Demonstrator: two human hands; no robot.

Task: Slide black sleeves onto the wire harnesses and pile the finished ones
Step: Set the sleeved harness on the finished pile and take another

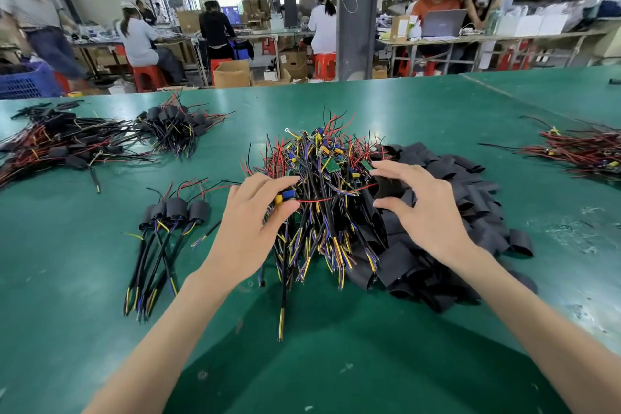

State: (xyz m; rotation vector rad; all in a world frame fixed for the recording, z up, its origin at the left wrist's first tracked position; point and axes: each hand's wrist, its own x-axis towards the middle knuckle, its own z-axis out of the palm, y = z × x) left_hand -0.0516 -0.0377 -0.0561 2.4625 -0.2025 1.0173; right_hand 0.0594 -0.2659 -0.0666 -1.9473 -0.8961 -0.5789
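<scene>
The green desk (336, 329) is filling the whole lower view, its far edge running across at 12 o'clock and a seam to a neighbouring surface slanting off at 1 o'clock. Bare green is lying open at 6 o'clock between the forearms, at 7 o'clock, at 4 o'clock, and in a band behind the piles up to the far edge.

At the centre a heap of bare harnesses (322, 161) is bristling with red, black, yellow and purple leads. Touching it on the 3 o'clock side, a mound of black sleeves (480, 202) is spreading toward 5 o'clock. Two larger piles of sleeved harnesses (67, 141) are sitting at 10 o'clock, and another tangle of wires (584, 151) is lying at 2 o'clock, well apart from the heap. A small row of finished pieces (174, 212) is resting at 9 o'clock, leads trailing toward 7 o'clock.

The left hand (245, 228) is reaching in palm down, thumb and forefinger pinching a blue-and-yellow part (285, 197) at the heap's 9 o'clock edge. The right hand (426, 208) is hovering where heap meets sleeves, its fingers (389, 169) arched and spread apart, holding nothing.
</scene>
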